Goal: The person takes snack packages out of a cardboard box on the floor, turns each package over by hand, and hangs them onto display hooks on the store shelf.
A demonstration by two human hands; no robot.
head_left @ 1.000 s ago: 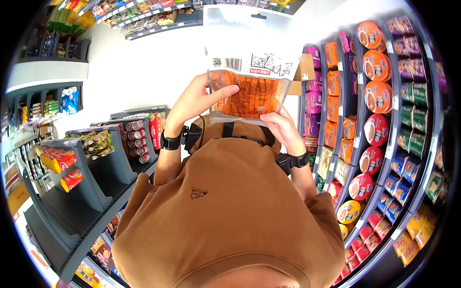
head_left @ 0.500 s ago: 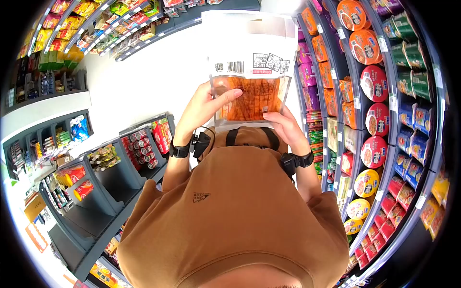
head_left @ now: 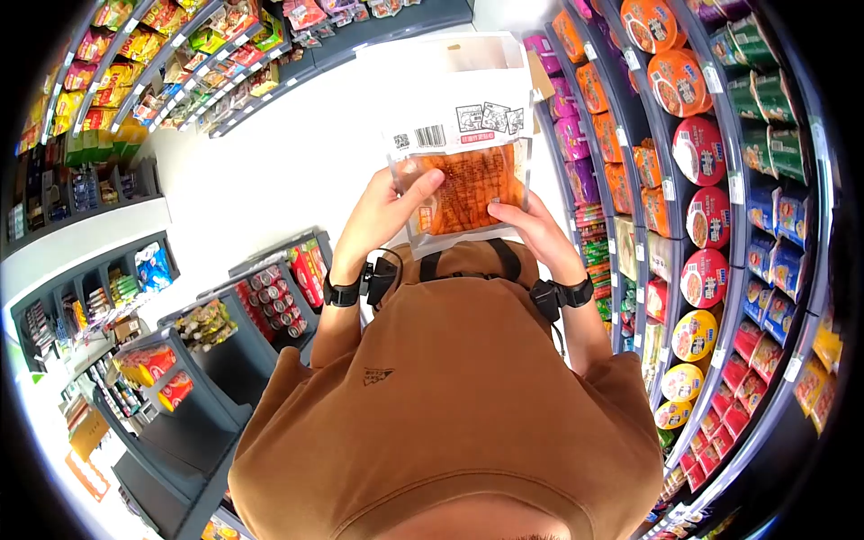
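A snack packet (head_left: 468, 193) is held up in front of my chest, between both hands. Its upper part is white, with a barcode and small printed pictures; a clear window below shows orange-brown food inside. My left hand (head_left: 382, 216) grips the packet's left edge, thumb lying across the window. On the opposite side, my right hand (head_left: 538, 232) pinches the lower right edge, its thumb on the front. The other fingers of both hands are mostly hidden behind the packet. Black bands with small devices circle both wrists.
Tall shelves of instant noodle cups (head_left: 702, 220) and bagged goods rise close on my right. A grey low shelf unit (head_left: 193, 450) with red cans (head_left: 270, 301) and snack bags stands at left. More packet-filled shelves (head_left: 216, 54) line the upper left.
The packet has shifted slightly left and down and leans a little more, its top toward the left. Both hands keep their hold. The shelves have shifted slightly in view.
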